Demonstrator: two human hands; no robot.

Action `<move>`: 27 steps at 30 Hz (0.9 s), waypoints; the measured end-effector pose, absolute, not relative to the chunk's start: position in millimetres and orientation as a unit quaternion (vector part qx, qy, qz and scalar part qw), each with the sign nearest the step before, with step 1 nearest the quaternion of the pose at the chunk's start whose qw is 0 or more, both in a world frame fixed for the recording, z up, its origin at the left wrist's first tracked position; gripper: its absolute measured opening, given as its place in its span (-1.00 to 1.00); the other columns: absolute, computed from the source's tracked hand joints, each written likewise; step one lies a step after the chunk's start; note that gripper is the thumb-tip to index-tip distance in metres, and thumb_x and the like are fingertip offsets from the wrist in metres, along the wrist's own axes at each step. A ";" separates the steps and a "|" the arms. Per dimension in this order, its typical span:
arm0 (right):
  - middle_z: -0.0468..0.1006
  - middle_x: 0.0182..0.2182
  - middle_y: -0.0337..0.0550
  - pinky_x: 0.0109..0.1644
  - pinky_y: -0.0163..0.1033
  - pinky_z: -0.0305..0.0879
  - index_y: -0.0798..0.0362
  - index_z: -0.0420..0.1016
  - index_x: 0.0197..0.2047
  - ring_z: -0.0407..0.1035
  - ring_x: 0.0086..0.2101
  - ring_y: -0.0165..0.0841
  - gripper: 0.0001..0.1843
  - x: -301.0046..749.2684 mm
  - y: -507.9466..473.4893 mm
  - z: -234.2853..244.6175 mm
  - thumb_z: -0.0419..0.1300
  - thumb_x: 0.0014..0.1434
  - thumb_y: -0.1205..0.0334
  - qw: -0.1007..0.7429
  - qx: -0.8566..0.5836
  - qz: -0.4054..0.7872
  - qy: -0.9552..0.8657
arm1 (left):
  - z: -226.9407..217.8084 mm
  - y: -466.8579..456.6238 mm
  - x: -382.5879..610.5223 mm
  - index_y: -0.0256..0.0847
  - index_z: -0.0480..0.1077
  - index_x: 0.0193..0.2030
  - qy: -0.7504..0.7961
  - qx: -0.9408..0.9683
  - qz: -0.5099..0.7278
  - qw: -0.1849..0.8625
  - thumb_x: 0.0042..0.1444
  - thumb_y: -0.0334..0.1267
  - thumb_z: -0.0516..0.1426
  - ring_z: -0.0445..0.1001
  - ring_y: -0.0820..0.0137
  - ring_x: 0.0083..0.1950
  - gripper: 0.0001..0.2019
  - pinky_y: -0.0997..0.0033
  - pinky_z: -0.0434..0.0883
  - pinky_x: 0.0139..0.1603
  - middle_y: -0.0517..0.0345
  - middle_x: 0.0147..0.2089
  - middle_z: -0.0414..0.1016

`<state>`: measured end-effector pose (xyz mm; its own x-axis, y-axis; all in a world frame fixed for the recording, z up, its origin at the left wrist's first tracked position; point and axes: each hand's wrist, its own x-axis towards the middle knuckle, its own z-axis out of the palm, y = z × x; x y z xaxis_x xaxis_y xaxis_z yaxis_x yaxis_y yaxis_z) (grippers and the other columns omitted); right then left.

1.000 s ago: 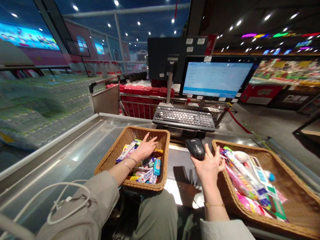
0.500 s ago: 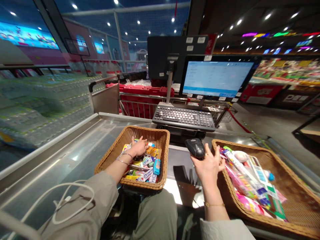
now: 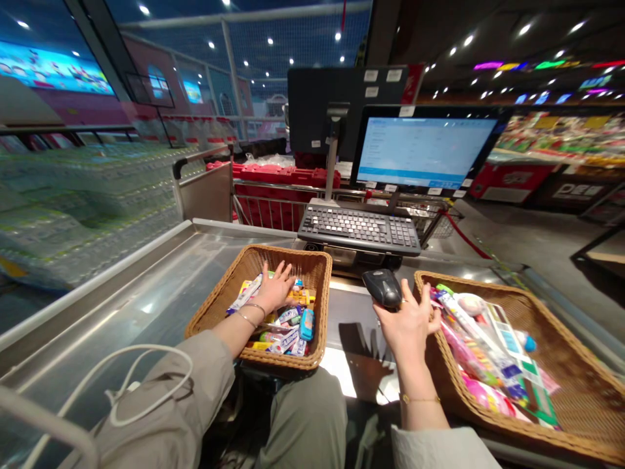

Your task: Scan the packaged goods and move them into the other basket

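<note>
My left hand [image 3: 274,289] lies inside the left wicker basket [image 3: 222,301], fingers spread flat over small colourful packets [image 3: 288,320]. It grips none of them that I can see. My right hand [image 3: 407,324] is wrapped round the handle of a black barcode scanner [image 3: 382,287], held between the two baskets. The right wicker basket [image 3: 576,365] holds several long packaged items, toothbrush-like packs among them [image 3: 481,345].
A black keyboard [image 3: 359,228] and a lit screen [image 3: 422,154] stand behind the baskets on a steel checkout counter [image 3: 146,286]. Red shopping baskets [image 3: 273,179] and a wire cart sit beyond. A white cable [image 3: 146,384] lies over my left sleeve.
My left hand drew back to the basket's left, curled over the packets, then spread flat again further back. My right hand with the scanner has stayed where it was.
</note>
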<state>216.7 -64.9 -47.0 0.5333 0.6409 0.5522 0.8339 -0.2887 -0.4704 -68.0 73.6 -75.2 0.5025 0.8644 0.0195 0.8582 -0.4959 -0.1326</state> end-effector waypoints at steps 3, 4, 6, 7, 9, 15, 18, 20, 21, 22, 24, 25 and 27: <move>0.46 0.17 0.12 0.31 0.26 -0.14 0.05 0.59 -0.14 0.00 0.33 0.02 -0.59 218.0 -65.0 -46.4 0.18 0.04 -0.04 0.373 -0.793 -0.127 -0.464 | -75.9 72.7 -67.9 0.00 0.41 0.24 -0.490 -0.868 0.010 0.074 0.12 0.05 0.25 -0.12 -0.11 0.54 -0.45 -0.54 -0.39 0.36 -0.09 0.52 0.02; 0.45 0.18 0.12 0.31 0.27 -0.14 0.05 0.59 -0.14 0.00 0.33 0.02 -0.58 218.3 -65.0 -46.3 0.18 0.04 -0.04 0.373 -0.794 -0.125 -0.464 | -75.6 72.7 -67.9 -0.01 0.44 0.21 -0.494 -0.866 0.003 0.080 0.12 0.05 0.25 -0.13 -0.12 0.54 -0.47 -0.54 -0.41 0.36 -0.10 0.51 0.03; 0.44 0.19 0.14 0.31 0.27 -0.15 0.05 0.59 -0.16 0.00 0.33 0.01 -0.58 218.5 -65.0 -46.1 0.19 0.02 -0.05 0.375 -0.794 -0.122 -0.462 | -75.1 72.8 -68.0 -0.07 0.50 0.13 -0.507 -0.857 0.001 0.090 0.09 0.05 0.26 -0.13 -0.17 0.53 -0.51 -0.53 -0.44 0.36 -0.12 0.49 0.09; 0.43 0.20 0.14 0.32 0.27 -0.15 0.05 0.59 -0.17 0.01 0.33 0.01 -0.59 218.4 -65.0 -46.0 0.19 0.02 -0.05 0.377 -0.794 -0.122 -0.462 | -75.1 72.8 -67.9 -0.09 0.52 0.10 -0.512 -0.854 0.006 0.091 0.08 0.06 0.27 -0.13 -0.18 0.53 -0.52 -0.53 -0.45 0.36 -0.13 0.48 0.12; 0.45 0.19 0.12 0.32 0.27 -0.14 0.04 0.59 -0.17 0.01 0.33 0.01 -0.59 217.9 -65.3 -45.7 0.18 0.03 -0.05 0.378 -0.793 -0.123 -0.461 | -75.9 72.5 -67.4 -0.11 0.55 0.04 -0.514 -0.853 0.023 0.086 0.07 0.08 0.27 -0.11 -0.20 0.52 -0.53 -0.52 -0.45 0.37 -0.14 0.46 0.16; 0.49 0.16 0.05 0.31 0.30 -0.19 0.02 0.61 -0.15 -0.03 0.34 0.03 -0.57 217.2 -66.4 -45.6 0.13 0.07 -0.07 0.377 -0.789 -0.120 -0.470 | -79.6 69.3 -64.1 0.00 0.58 0.00 -0.510 -0.858 0.047 0.045 0.05 0.16 0.27 -0.07 -0.19 0.51 -0.55 -0.55 -0.43 0.34 -0.09 0.45 0.20; 0.49 0.16 0.05 0.31 0.30 -0.20 0.03 0.61 -0.13 -0.03 0.34 0.03 -0.55 217.8 -66.3 -46.6 0.11 0.07 -0.08 0.372 -0.792 -0.119 -0.469 | -79.6 69.1 -63.7 0.04 0.58 0.01 -0.510 -0.858 0.051 0.031 0.01 0.14 0.31 -0.08 -0.20 0.52 -0.55 -0.54 -0.43 0.34 -0.08 0.45 0.21; 0.49 0.16 0.04 0.31 0.30 -0.21 0.02 0.62 -0.14 -0.03 0.34 0.02 -0.55 218.3 -66.0 -47.7 0.10 0.08 -0.07 0.367 -0.793 -0.121 -0.470 | -79.7 70.3 -64.2 0.04 0.58 0.01 -0.508 -0.860 0.047 0.026 -0.01 0.12 0.32 -0.08 -0.20 0.51 -0.55 -0.54 -0.44 0.34 -0.09 0.44 0.22; 0.49 0.16 0.04 0.31 0.29 -0.21 0.02 0.62 -0.14 -0.04 0.34 0.02 -0.55 218.6 -65.9 -48.3 0.10 0.08 -0.07 0.366 -0.793 -0.121 -0.471 | -79.6 71.2 -64.6 0.04 0.58 0.01 -0.505 -0.861 0.044 0.026 -0.01 0.12 0.32 -0.07 -0.20 0.51 -0.55 -0.54 -0.44 0.34 -0.09 0.44 0.23; 0.49 0.17 0.04 0.31 0.29 -0.21 0.02 0.61 -0.13 -0.03 0.34 0.02 -0.55 218.9 -65.8 -48.9 0.10 0.08 -0.07 0.366 -0.793 -0.121 -0.472 | -79.4 72.1 -64.9 0.02 0.58 0.00 -0.501 -0.864 0.042 0.030 -0.01 0.12 0.32 -0.08 -0.20 0.51 -0.55 -0.54 -0.45 0.34 -0.09 0.43 0.24; 0.48 0.17 0.04 0.30 0.29 -0.20 0.02 0.61 -0.12 -0.03 0.34 0.01 -0.55 219.4 -65.6 -49.9 0.11 0.08 -0.07 0.366 -0.793 -0.121 -0.472 | -77.7 73.6 -65.2 -0.03 0.58 -0.01 -0.488 -0.870 0.040 0.047 -0.01 0.11 0.32 -0.08 -0.19 0.52 -0.54 -0.52 -0.46 0.35 -0.10 0.42 0.25; 0.48 0.17 0.04 0.30 0.30 -0.20 0.02 0.62 -0.13 -0.04 0.34 0.02 -0.55 219.6 -65.4 -50.2 0.11 0.08 -0.07 0.366 -0.792 -0.120 -0.473 | -76.1 73.9 -65.0 -0.05 0.58 -0.02 -0.480 -0.875 0.038 0.059 -0.01 0.11 0.32 -0.09 -0.18 0.52 -0.55 -0.50 -0.47 0.36 -0.11 0.42 0.25; 0.50 0.15 0.03 0.30 0.30 -0.20 0.02 0.63 -0.17 -0.04 0.34 0.03 -0.58 219.4 -65.2 -50.5 0.12 0.08 -0.07 0.364 -0.792 -0.117 -0.477 | -70.9 74.1 -64.2 -0.10 0.58 -0.04 -0.463 -0.882 0.027 0.082 0.01 0.08 0.31 -0.09 -0.18 0.52 -0.57 -0.48 -0.50 0.37 -0.12 0.43 0.23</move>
<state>219.4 -65.2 -50.5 0.5175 0.6699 0.5324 0.8404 -0.2806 -0.4638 -64.2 74.1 -70.9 0.5694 0.8216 0.0279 0.8125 -0.5574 -0.1708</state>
